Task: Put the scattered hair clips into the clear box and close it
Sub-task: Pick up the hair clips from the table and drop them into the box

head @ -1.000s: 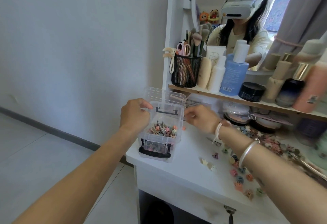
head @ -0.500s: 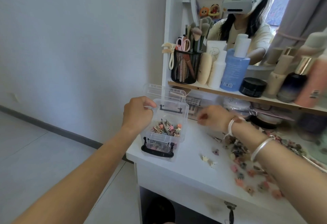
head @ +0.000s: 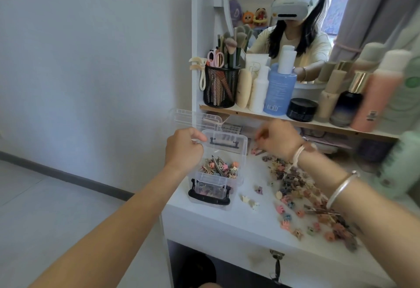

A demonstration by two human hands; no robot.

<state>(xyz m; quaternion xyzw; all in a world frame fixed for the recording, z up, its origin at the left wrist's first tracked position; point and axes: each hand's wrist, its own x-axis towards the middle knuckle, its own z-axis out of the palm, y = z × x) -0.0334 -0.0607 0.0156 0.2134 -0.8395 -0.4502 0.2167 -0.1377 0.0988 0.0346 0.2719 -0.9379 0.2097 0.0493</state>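
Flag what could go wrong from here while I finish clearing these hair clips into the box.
1. The clear box stands near the table's left front corner; only the left hand on its rim steadies it, so a nudge might tip it off.
2. The right hand's forearm crosses over the scattered hair clips; its bracelet could sweep some off the front edge.

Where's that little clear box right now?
In the head view, the clear box sits open near the white table's left edge, its rim gripped by the left hand, scattered hair clips to its right.
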